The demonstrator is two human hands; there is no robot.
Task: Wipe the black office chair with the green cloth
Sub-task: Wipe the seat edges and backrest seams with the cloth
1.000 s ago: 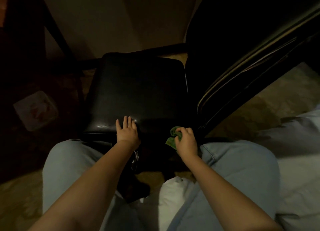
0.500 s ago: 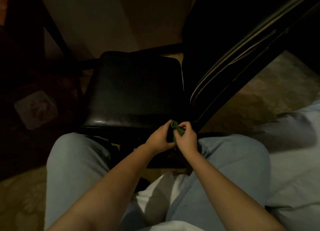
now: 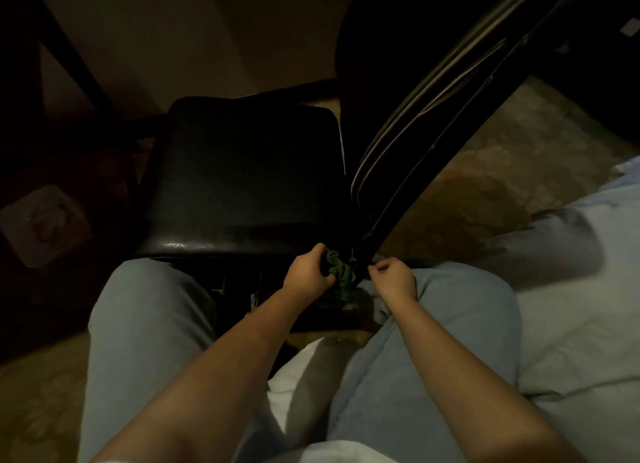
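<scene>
Head view: crumpled green cloth (image 3: 338, 276) beside black office chair (image 3: 242, 182), now clenched in left hand (image 3: 309, 269); right hand (image 3: 393, 278), fisted, has let go.

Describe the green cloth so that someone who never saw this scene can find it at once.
Find the black office chair, its seat just beyond the person's knees. At the seat's near right corner, where the backrest meets it, the left hand grips the green cloth, with the right hand beside it. The cloth is crumpled and the only green thing among dark surfaces.

Seat top (image 3: 242, 171) lies open; backrest (image 3: 433, 98) blocks the right.
</scene>
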